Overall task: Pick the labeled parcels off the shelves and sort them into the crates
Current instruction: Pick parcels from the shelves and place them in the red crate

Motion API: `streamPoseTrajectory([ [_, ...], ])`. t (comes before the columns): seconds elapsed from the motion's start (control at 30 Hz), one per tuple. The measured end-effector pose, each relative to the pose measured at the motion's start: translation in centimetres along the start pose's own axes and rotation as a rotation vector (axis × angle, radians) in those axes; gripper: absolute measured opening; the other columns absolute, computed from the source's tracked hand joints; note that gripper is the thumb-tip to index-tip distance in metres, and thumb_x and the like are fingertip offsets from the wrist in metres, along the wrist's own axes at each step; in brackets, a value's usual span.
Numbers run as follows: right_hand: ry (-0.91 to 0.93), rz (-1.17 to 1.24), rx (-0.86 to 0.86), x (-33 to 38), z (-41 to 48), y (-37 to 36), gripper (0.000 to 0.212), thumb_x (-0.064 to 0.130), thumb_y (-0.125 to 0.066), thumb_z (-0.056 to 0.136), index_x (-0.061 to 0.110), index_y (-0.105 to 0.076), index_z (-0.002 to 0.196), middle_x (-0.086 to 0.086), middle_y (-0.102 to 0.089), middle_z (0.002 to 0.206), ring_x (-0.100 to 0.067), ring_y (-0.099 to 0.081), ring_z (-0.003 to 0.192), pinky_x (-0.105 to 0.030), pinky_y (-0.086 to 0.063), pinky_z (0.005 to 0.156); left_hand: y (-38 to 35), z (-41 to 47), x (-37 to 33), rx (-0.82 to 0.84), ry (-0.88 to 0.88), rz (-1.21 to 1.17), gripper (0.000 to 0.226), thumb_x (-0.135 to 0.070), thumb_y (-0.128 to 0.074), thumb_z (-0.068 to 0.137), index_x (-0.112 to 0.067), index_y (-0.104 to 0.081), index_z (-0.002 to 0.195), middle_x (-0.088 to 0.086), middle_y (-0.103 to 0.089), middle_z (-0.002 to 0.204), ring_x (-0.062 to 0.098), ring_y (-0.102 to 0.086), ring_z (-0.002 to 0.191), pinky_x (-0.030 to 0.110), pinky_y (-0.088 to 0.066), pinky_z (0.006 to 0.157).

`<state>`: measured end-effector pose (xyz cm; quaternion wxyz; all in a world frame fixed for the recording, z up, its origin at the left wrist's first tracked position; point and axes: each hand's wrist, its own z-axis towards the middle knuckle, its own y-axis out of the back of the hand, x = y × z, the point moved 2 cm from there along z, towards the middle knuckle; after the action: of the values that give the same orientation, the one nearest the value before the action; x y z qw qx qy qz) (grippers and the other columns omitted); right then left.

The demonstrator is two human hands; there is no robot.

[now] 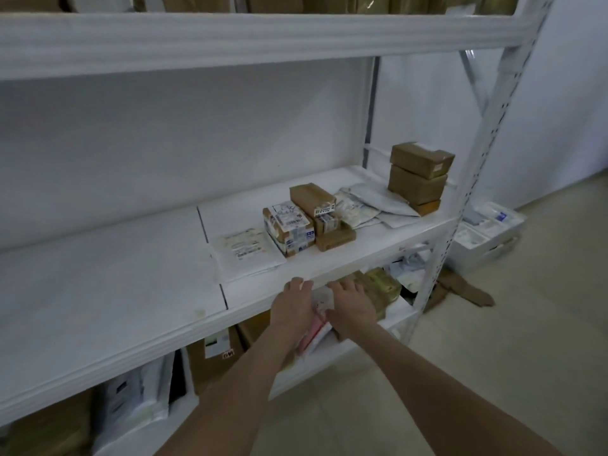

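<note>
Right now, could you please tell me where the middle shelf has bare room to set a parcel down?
The middle shelf is bare left of the flat white mailer, and behind it to the wall. Its right end is crowded: labelled boxes, grey mailers and the brown box stack.

Two arms were in shot, and only skin was on show. The left forearm (237,373) was uncovered from the bottom edge of the frame right up to the wrist, broad near the lens and tapering as it ran out. The right forearm (444,380) was just the same, uncovered along its whole visible length. The left hand (291,306) was bare, its knuckles rounded along the back. The right hand (353,306) was bare too, the fingers (345,286) slim. The picture was soft, so nails and finer marks could not be made out.
</note>
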<state>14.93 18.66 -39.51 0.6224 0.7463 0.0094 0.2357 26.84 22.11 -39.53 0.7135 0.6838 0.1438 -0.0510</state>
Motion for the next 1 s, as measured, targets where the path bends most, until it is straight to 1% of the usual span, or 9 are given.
streamPoseTrajectory([
  [0.13, -0.039, -0.023, 0.037, -3.6, 2.8, 0.1, 0.055, 0.032, -0.056, 0.092, 0.02, -0.035, 0.142, -0.008, -0.033, 0.144, -0.03, -0.032, 0.131, -0.038, -0.037, 0.103, -1.9, 2.5, -2.5, 0.034, -0.097, 0.045, 0.048, -0.019, -0.049, 0.094, -0.017, -0.038, 0.14, 0.005, -0.038, 0.141, 0.022, -0.041, 0.126, 0.033, -0.043, 0.1],
  [0.3, -0.074, -0.035, 0.084, -8.2, 5.0, -1.4, 0.049, 0.026, -0.056, 0.088, 0.02, -0.041, 0.134, -0.009, -0.04, 0.137, -0.032, -0.037, 0.124, -0.039, -0.039, 0.098, -6.8, 4.4, -4.7, 0.149, -0.075, 0.134, 0.046, -0.023, -0.051, 0.095, -0.02, -0.038, 0.139, 0.004, -0.04, 0.14, 0.022, -0.042, 0.127, 0.034, -0.045, 0.096],
  [0.37, -0.061, -0.019, 0.112, -10.6, 6.1, -1.8, 0.046, 0.026, -0.05, 0.089, 0.019, -0.042, 0.134, -0.01, -0.041, 0.136, -0.033, -0.037, 0.123, -0.041, -0.039, 0.099, -8.8, 5.2, -5.5, 0.195, -0.032, 0.126, 0.051, -0.026, -0.05, 0.096, -0.02, -0.032, 0.143, 0.006, -0.033, 0.146, 0.024, -0.036, 0.133, 0.037, -0.044, 0.098],
  [0.47, -0.025, -0.012, 0.158, -14.5, 7.9, -2.6, 0.049, 0.024, -0.046, 0.089, 0.021, -0.04, 0.137, -0.008, -0.041, 0.139, -0.031, -0.037, 0.125, -0.04, -0.037, 0.102, -11.5, 6.6, -6.9, 0.262, 0.082, 0.126, 0.058, -0.017, -0.045, 0.096, -0.018, -0.022, 0.149, 0.008, -0.013, 0.156, 0.031, -0.02, 0.142, 0.042, -0.04, 0.104],
  [0.5, -0.009, -0.016, 0.172, -16.0, 8.5, -3.0, 0.05, 0.024, -0.048, 0.09, 0.021, -0.039, 0.139, -0.008, -0.04, 0.14, -0.031, -0.037, 0.126, -0.04, -0.037, 0.103, -12.5, 7.1, -7.4, 0.283, 0.137, 0.12, 0.06, -0.014, -0.046, 0.094, -0.018, -0.021, 0.149, 0.008, -0.011, 0.157, 0.031, -0.022, 0.142, 0.042, -0.04, 0.105],
  [0.6, 0.021, -0.041, 0.231, -20.7, 9.9, -3.6, 0.053, 0.021, -0.055, 0.091, 0.02, -0.036, 0.14, -0.009, -0.038, 0.14, -0.03, -0.036, 0.127, -0.04, -0.037, 0.104, -15.8, 8.4, -9.7, 0.338, 0.262, 0.118, 0.056, -0.016, -0.052, 0.089, -0.017, -0.033, 0.142, 0.008, -0.026, 0.149, 0.027, -0.038, 0.132, 0.042, -0.046, 0.099],
  [0.67, 0.037, -0.062, 0.27, -23.9, 10.8, -4.0, 0.049, 0.022, -0.057, 0.09, 0.018, -0.038, 0.135, -0.009, -0.039, 0.137, -0.029, -0.037, 0.125, -0.038, -0.039, 0.101, -17.9, 9.1, -12.1, 0.371, 0.288, 0.118, 0.052, -0.019, -0.054, 0.089, -0.016, -0.038, 0.138, 0.007, -0.035, 0.144, 0.025, -0.041, 0.128, 0.039, -0.047, 0.096],
  [0.83, 0.054, -0.075, 0.323, -28.6, 13.6, -5.6, 0.05, 0.018, -0.055, 0.09, 0.017, -0.037, 0.136, -0.008, -0.034, 0.142, -0.028, -0.034, 0.128, -0.038, -0.038, 0.1, -22.1, 11.4, -16.2, 0.406, 0.322, 0.064, 0.057, -0.016, -0.053, 0.089, -0.016, -0.032, 0.142, 0.009, -0.025, 0.151, 0.026, -0.035, 0.133, 0.039, -0.045, 0.095],
  [1.0, 0.032, -0.04, 0.343, -30.2, 17.3, -9.3, 0.052, 0.02, -0.055, 0.09, 0.017, -0.035, 0.138, -0.008, -0.033, 0.143, -0.028, -0.033, 0.131, -0.039, -0.039, 0.1, -26.3, 14.6, -16.1, 0.399, 0.304, 0.062, 0.058, -0.014, -0.052, 0.089, -0.016, -0.03, 0.143, 0.007, -0.029, 0.147, 0.027, -0.036, 0.131, 0.038, -0.045, 0.092],
])
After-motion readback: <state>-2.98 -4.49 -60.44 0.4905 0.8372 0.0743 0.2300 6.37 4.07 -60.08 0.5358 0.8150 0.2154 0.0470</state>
